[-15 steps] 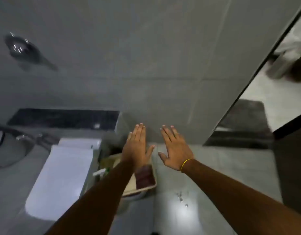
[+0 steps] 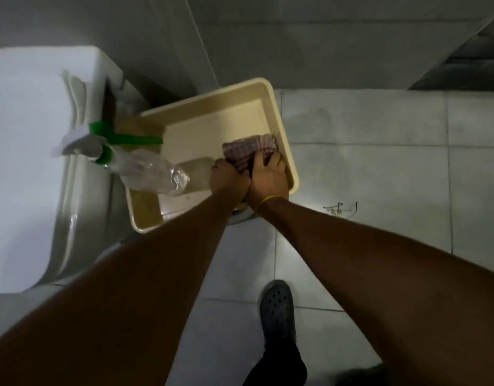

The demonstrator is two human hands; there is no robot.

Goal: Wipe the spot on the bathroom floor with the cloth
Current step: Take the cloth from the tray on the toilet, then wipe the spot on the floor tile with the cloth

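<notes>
A red-and-white checked cloth (image 2: 247, 149) lies in the right part of a beige plastic tray (image 2: 279, 118) that stands beside the toilet. My left hand (image 2: 229, 181) and my right hand (image 2: 268, 179) are side by side on the cloth's near edge, fingers curled into it. A thin yellow band circles my right wrist. On the grey tiled floor (image 2: 379, 168), just right of the tray, sits a small wet mark with dark squiggly lines (image 2: 340, 210).
A clear spray bottle (image 2: 145, 169) with a green-and-white trigger head lies across the tray's left side. The white toilet (image 2: 31, 162) fills the left. My dark clog (image 2: 278, 307) stands on the tiles below. Grey tiled wall lies beyond, a dark doorway strip (image 2: 463, 62) at upper right.
The view has tilted down from the wall to the floor. Both hands, held flat and open in the air before, have dropped into the tray and closed on the cloth.
</notes>
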